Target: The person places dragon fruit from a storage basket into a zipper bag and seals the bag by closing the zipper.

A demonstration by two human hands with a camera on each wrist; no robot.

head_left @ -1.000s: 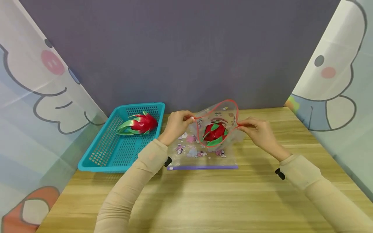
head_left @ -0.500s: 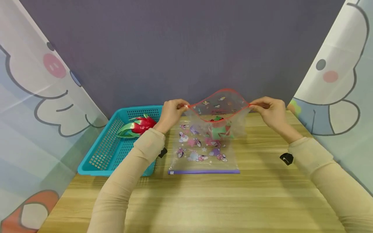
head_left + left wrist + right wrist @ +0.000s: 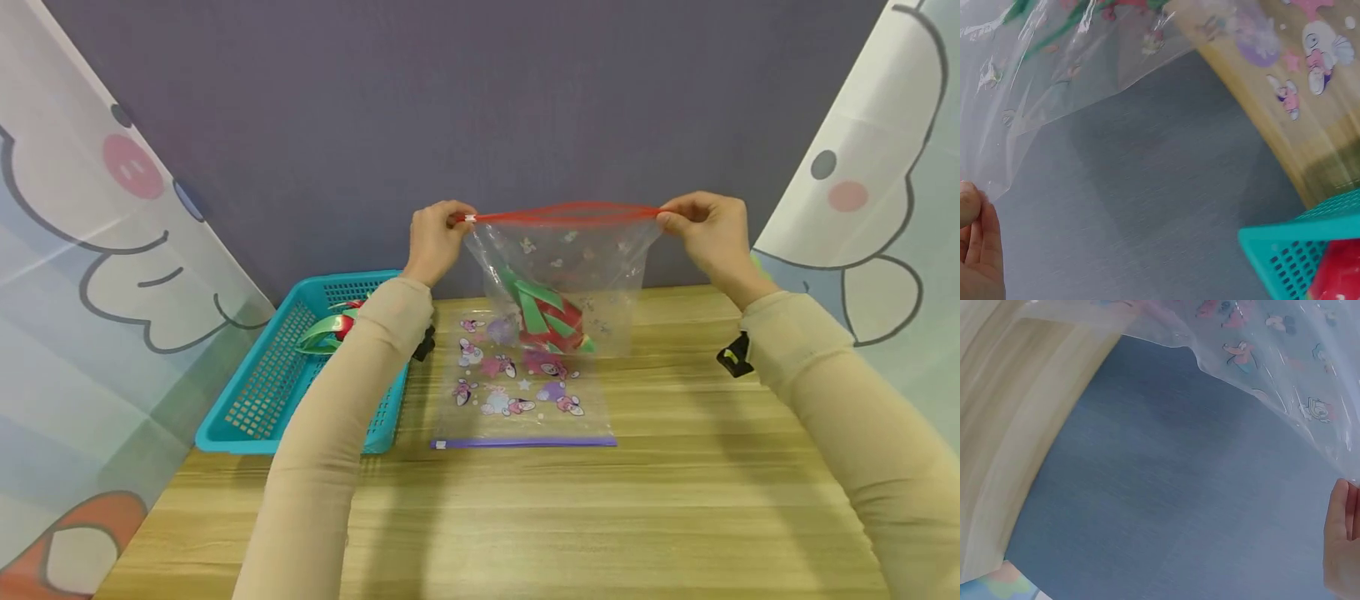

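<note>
A clear zip bag [image 3: 600, 267] with a red zip edge hangs upright between my two hands in the head view. My left hand [image 3: 437, 237] pinches its left top corner by the white slider [image 3: 470, 218]. At the opposite corner, my right hand [image 3: 711, 232] pinches the red edge. Inside the bag, low down, lies a red dragon fruit [image 3: 558, 321] with green scales. The two zip strips bow slightly apart in the middle. Behind the bag's lower part, a second printed zip bag [image 3: 517, 408] with a purple zip lies flat on the wooden table [image 3: 570, 517].
A turquoise basket [image 3: 225, 433] stands on the left of the table, holding another dragon fruit [image 3: 322, 333] partly covered by my left sleeve. A grey wall [image 3: 480, 108] rises behind the table, and cartoon-printed cloths [image 3: 67, 275] flank both sides.
Both hands have risen and spread apart, lifting the red-zip bag. Its mouth went from wide and round to nearly straight, and the dragon fruit now hangs in the bag's lower part.
</note>
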